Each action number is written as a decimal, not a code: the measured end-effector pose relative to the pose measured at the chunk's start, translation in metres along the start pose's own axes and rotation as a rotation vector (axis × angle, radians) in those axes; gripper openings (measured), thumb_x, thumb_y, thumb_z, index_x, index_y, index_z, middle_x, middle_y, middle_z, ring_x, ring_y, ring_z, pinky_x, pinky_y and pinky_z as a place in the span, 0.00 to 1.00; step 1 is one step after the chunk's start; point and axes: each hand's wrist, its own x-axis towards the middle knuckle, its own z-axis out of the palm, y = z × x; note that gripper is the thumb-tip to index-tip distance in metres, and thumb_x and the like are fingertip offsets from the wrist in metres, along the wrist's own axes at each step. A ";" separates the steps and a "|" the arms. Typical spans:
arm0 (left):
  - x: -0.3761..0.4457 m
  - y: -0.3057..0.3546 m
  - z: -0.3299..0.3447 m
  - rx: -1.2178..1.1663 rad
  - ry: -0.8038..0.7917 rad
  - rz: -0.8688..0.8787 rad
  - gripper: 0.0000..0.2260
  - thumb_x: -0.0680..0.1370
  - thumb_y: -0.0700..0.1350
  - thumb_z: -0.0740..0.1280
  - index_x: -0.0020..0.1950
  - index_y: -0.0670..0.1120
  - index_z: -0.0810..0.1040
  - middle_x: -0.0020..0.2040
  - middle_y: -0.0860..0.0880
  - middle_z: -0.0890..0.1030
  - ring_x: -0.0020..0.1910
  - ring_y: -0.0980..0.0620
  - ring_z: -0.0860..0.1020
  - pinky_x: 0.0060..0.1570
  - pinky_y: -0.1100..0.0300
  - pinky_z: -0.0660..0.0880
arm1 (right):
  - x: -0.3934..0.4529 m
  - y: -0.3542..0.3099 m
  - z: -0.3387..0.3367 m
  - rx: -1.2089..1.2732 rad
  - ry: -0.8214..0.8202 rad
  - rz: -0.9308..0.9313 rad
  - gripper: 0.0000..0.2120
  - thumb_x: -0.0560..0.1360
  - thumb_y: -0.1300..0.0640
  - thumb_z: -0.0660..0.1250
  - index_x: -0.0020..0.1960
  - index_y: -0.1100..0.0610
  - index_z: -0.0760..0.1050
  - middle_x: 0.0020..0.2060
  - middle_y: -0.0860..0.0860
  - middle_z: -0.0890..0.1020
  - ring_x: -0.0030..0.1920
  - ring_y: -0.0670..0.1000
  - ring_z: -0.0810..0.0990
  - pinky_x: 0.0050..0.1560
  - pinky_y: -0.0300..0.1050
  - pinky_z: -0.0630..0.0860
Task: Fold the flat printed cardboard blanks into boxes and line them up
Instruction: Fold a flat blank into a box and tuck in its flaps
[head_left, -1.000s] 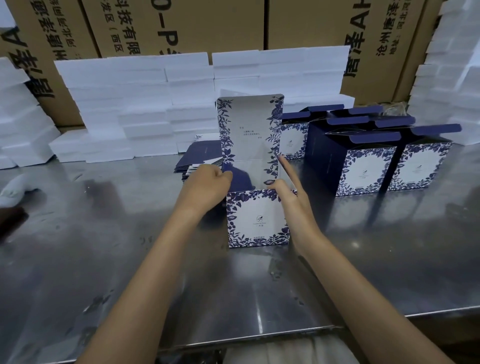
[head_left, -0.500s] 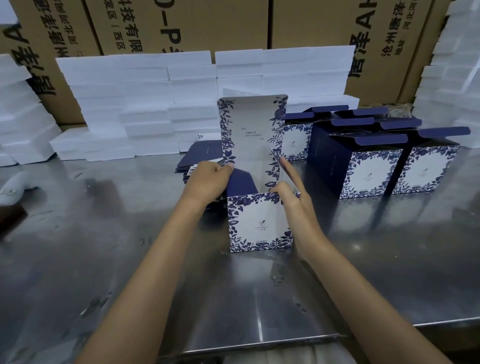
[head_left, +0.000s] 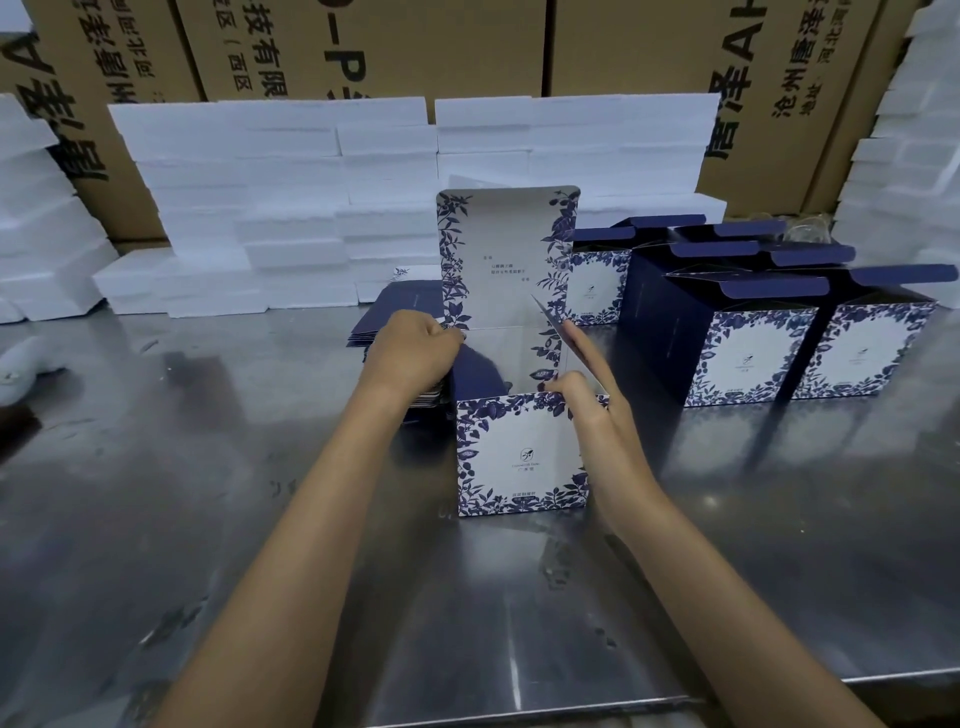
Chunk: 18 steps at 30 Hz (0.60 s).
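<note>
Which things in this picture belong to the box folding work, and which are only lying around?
Belonging to the job:
- blue-and-white floral cardboard box being folded, left hand and right hand at its top edges
- stack of flat navy printed blanks
- finished floral boxes lined up

Just lying about:
- white foam blocks
- brown shipping cartons
- steel table

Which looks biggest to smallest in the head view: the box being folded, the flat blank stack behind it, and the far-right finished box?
1. Box being folded, with its lid standing up; it is also nearest the camera.
2. Far-right finished box.
3. Flat blank stack, mostly hidden behind the left hand, so its rank is unsure.
</note>
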 end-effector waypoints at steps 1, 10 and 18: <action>-0.002 0.002 0.001 -0.031 0.077 0.036 0.18 0.78 0.43 0.67 0.30 0.48 0.64 0.29 0.50 0.67 0.29 0.50 0.65 0.32 0.58 0.62 | 0.000 0.000 0.000 0.013 -0.010 0.004 0.25 0.80 0.57 0.63 0.71 0.33 0.71 0.56 0.25 0.79 0.56 0.28 0.77 0.51 0.28 0.75; -0.019 0.024 0.010 -0.264 -0.104 0.097 0.18 0.69 0.64 0.76 0.49 0.54 0.77 0.60 0.52 0.73 0.53 0.65 0.74 0.43 0.67 0.68 | 0.004 -0.013 -0.022 -0.066 -0.287 0.203 0.38 0.62 0.22 0.72 0.69 0.21 0.64 0.63 0.26 0.74 0.65 0.31 0.71 0.62 0.44 0.71; -0.021 0.010 0.014 -0.240 -0.242 0.001 0.16 0.71 0.52 0.79 0.53 0.48 0.79 0.56 0.50 0.80 0.45 0.56 0.79 0.37 0.65 0.72 | 0.026 -0.049 -0.053 -0.512 -0.325 0.193 0.22 0.76 0.37 0.69 0.38 0.55 0.73 0.24 0.46 0.74 0.28 0.47 0.76 0.34 0.42 0.73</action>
